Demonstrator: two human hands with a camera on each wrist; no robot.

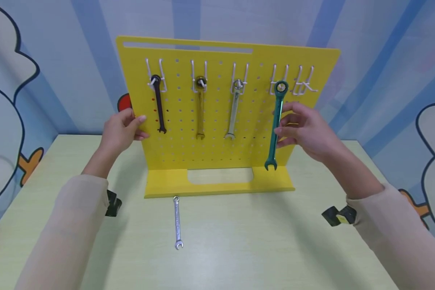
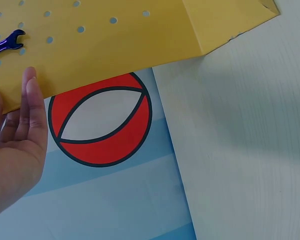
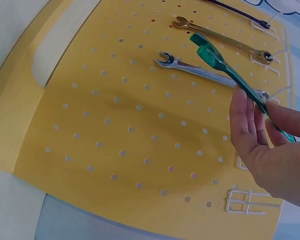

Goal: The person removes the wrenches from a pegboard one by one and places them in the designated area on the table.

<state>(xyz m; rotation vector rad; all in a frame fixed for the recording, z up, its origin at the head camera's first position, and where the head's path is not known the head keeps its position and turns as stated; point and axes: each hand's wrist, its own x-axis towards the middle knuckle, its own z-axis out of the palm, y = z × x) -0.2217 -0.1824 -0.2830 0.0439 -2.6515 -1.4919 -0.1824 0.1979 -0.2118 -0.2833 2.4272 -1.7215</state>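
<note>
My right hand (image 1: 308, 131) pinches a green combination wrench (image 1: 274, 131) by its shaft, ring end up and open jaw down. The ring lies in front of the fourth white hook (image 1: 272, 80); whether the hook passes through it I cannot tell. In the right wrist view my fingers hide the ring end. With my left hand (image 1: 120, 131) I hold the left edge of the yellow pegboard (image 1: 217, 157), thumb at its front. A black wrench (image 1: 159, 106), a gold wrench (image 1: 200, 114) and a silver wrench (image 1: 233, 114) hang from hooks to the left of the green one.
A smaller silver wrench (image 1: 177, 223) lies on the pale table (image 1: 239, 241) before the pegboard's base. At the board's far right a white hook (image 1: 305, 82) has no wrench on it. Behind stands a blue patterned backdrop (image 1: 275, 20).
</note>
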